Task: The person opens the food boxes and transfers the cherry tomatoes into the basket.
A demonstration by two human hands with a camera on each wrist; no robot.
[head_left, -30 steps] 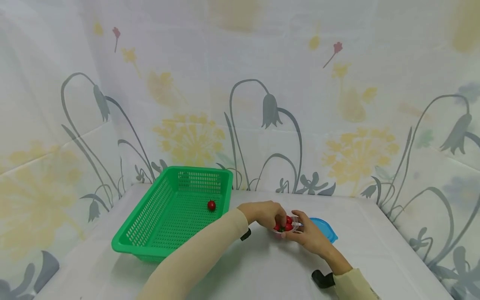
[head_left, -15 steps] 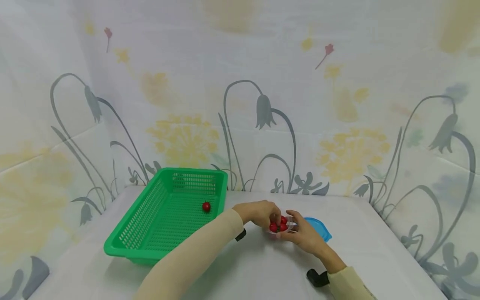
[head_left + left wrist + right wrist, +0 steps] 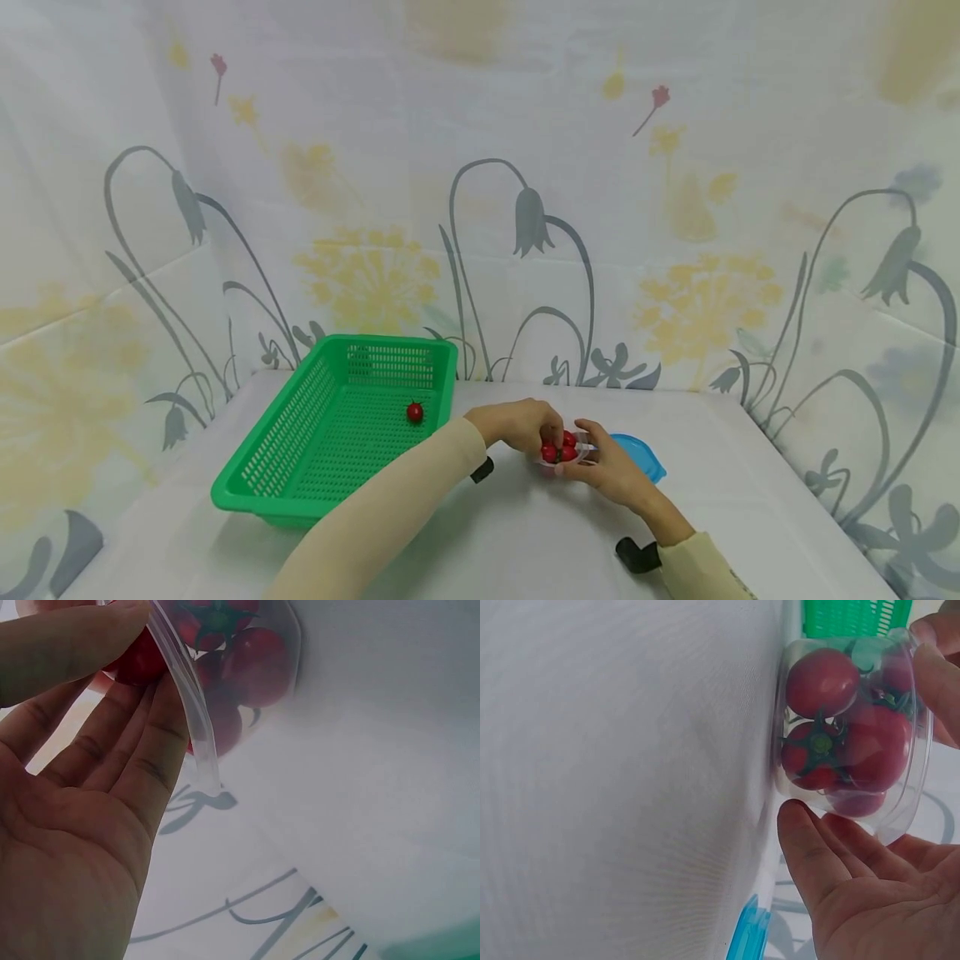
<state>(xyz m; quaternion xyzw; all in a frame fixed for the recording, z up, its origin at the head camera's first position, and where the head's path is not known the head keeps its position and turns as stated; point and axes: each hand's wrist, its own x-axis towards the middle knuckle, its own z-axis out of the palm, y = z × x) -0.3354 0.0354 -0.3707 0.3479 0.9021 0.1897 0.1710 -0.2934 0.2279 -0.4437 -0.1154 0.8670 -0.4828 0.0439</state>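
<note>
A small clear plastic container (image 3: pixel 922 769) stands on the white table, with several cherry tomatoes (image 3: pixel 821 682) inside, some with green calyxes. My left hand (image 3: pixel 525 423) reaches into it from above; in the left wrist view the thumb and fingers pinch a cherry tomato (image 3: pixel 142 664) at the rim. From the right, my right hand (image 3: pixel 613 471) holds the container, thumb at the near side and fingers at the far side. One more tomato (image 3: pixel 415 412) lies in the green basket (image 3: pixel 243 490) at the left.
A blue lid (image 3: pixel 641 458) lies on the table just right of the container, partly behind my right hand. The big slatted basket takes up the table's left, under my left forearm (image 3: pixel 397 508). A flower-printed cloth (image 3: pixel 480 208) hangs behind the table.
The head view has shifted slightly, so everything sits a little further left than a second ago. Both hands keep their places at the container, with only slight movement of the left fingers.
</note>
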